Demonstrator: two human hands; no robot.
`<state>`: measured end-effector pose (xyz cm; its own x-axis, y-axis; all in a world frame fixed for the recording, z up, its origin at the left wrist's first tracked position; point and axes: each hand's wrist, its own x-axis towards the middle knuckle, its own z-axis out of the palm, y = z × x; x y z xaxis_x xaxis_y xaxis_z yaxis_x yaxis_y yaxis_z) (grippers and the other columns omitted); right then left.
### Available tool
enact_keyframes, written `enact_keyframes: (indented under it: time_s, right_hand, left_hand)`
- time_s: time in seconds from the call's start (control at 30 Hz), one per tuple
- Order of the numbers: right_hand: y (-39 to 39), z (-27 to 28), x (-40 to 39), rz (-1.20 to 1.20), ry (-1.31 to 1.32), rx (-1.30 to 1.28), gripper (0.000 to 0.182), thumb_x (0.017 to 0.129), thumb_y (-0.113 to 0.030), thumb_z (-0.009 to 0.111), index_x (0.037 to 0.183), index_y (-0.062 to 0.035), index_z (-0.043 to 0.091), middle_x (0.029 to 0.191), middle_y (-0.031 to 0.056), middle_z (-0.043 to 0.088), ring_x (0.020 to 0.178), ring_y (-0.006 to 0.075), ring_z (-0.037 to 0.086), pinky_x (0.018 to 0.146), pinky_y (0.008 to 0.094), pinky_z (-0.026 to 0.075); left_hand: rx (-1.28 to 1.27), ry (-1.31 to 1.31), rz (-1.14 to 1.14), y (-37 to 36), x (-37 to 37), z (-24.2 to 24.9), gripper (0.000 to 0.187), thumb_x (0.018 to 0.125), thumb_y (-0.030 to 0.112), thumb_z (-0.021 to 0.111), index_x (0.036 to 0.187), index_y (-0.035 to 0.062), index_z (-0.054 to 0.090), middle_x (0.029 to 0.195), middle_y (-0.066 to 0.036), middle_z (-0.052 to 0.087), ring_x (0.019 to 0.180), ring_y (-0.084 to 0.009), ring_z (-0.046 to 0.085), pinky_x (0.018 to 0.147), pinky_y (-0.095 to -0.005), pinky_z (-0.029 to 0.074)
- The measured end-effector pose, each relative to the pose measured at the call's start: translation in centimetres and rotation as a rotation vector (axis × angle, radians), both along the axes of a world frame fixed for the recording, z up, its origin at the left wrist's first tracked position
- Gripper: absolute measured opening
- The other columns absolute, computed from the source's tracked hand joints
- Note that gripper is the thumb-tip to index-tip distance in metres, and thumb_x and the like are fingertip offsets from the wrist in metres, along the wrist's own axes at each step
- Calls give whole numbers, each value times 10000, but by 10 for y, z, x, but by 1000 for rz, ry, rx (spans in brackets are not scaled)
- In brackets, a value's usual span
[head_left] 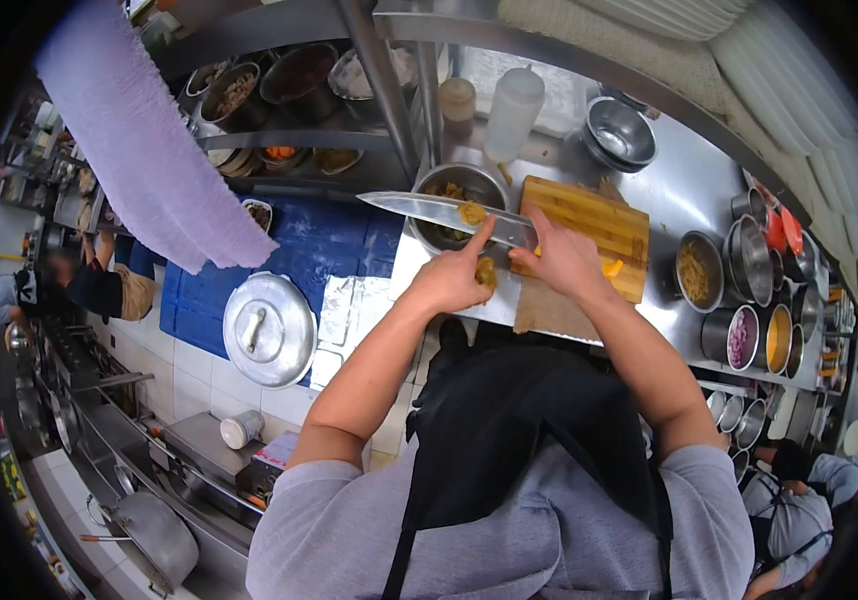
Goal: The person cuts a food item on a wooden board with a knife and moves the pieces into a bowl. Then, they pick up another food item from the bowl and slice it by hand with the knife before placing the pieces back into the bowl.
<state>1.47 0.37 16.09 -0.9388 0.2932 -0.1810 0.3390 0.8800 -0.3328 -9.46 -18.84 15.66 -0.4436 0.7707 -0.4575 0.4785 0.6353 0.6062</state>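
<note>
My right hand (pixel 571 262) is wrapped around the grip end of a large kitchen knife (pixel 419 207), whose blade points left over a metal bowl (pixel 494 185). A yellowish-brown food piece (pixel 471 213) sticks to the blade. The index finger of my left hand (pixel 449 280) touches the blade, and its other fingers are curled by another yellowish-brown food piece (pixel 487 272) that it seems to hold. Darker food pieces lie in the bowl, partly hidden by the knife. Beneath my right hand is a wooden cutting board (pixel 599 215) with a yellow piece (pixel 612 268) near its front edge.
A white squeeze bottle (pixel 515 115) and stacked metal bowls (pixel 621 133) stand behind the board. To the right are bowls of shredded food (pixel 694 272) and chopped purple onion (pixel 742 337). A pot lid (pixel 270 330) rests by a blue surface (pixel 339 240). Other people are at both sides.
</note>
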Motion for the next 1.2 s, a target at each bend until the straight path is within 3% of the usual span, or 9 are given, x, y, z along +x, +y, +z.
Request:
enact_keyframes:
  time_s: [0.3, 0.4, 0.53, 0.7, 0.77, 0.8, 0.87, 0.97, 1.2]
  right_hand:
    - [51, 49, 106, -187, -205, 121, 881, 886, -476, 758, 1590, -140, 351, 1039, 216, 747, 992, 428, 713, 817, 523, 550]
    - [79, 64, 167, -321, -165, 127, 845, 900, -455, 751, 1585, -146, 366, 1013, 233, 733, 961, 435, 706, 808, 515, 540]
    - [90, 62, 203, -606, -145, -153, 726, 937, -388, 712, 1558, -141, 429, 944, 220, 712, 906, 383, 699, 834, 455, 521]
    - [72, -6, 202, -670, 98, -570, 613, 989, -345, 668, 1509, -96, 459, 1030, 222, 708, 972, 326, 683, 907, 419, 508]
    - [62, -31, 193, -530, 242, -548, 551, 1018, -264, 646, 1513, -110, 458, 915, 100, 660, 726, 138, 564, 682, 302, 476]
    - [58, -25, 186, -530, 245, -549, 551, 1018, -264, 646, 1513, -110, 458, 915, 100, 660, 726, 138, 564, 682, 302, 476]
    - [49, -9, 168, -503, 149, -604, 603, 992, -333, 662, 1500, -77, 463, 1297, 234, 659, 1156, 392, 653, 1032, 455, 483]
    - [45, -16, 151, -347, 176, -564, 566, 1017, -283, 643, 1506, -73, 450, 1283, 164, 659, 1117, 291, 649, 1018, 405, 479]
    - [21, -12, 98, -179, 141, -585, 561, 987, -352, 661, 1461, -105, 492, 1202, 166, 677, 1044, 365, 657, 953, 435, 497]
  left_hand:
    - [112, -61, 110, 2, -23, -39, 1162, 699, 201, 745, 1669, 53, 122, 1287, -344, 655, 1112, -441, 694, 992, -449, 540]
    - [443, -468, 371, -1, -23, -35, 952, 784, 16, 665, 1645, 59, 261, 1447, -184, 568, 1221, -272, 641, 1009, -384, 528]
    - [975, -1212, 480, -10, -20, -48, 670, 859, 12, 704, 1475, 141, 475, 1310, -120, 602, 1200, -268, 626, 989, -428, 542]
    - [1160, -1211, 612, 7, -4, -48, 482, 896, 54, 745, 1319, 124, 527, 1244, -107, 618, 1126, -245, 644, 891, -403, 569]
    - [1092, -996, 728, 15, 2, -41, 456, 871, -6, 736, 1260, 118, 531, 1166, -99, 627, 1043, -226, 659, 838, -376, 573]
    - [1093, -994, 726, 18, 5, -38, 456, 871, -6, 736, 1260, 118, 531, 1166, -99, 627, 1043, -226, 659, 838, -376, 573]
    - [1145, -950, 788, 21, 11, -33, 437, 855, -71, 687, 1215, 116, 527, 1100, -88, 624, 971, -201, 659, 806, -353, 570]
    - [1144, -850, 840, 18, 13, -36, 423, 849, -81, 644, 1208, 107, 527, 1109, -89, 612, 956, -199, 648, 802, -353, 566]
    - [1133, -856, 825, -8, 6, -47, 359, 926, 20, 583, 1269, 101, 517, 1206, -131, 598, 1048, -245, 623, 814, -382, 552]
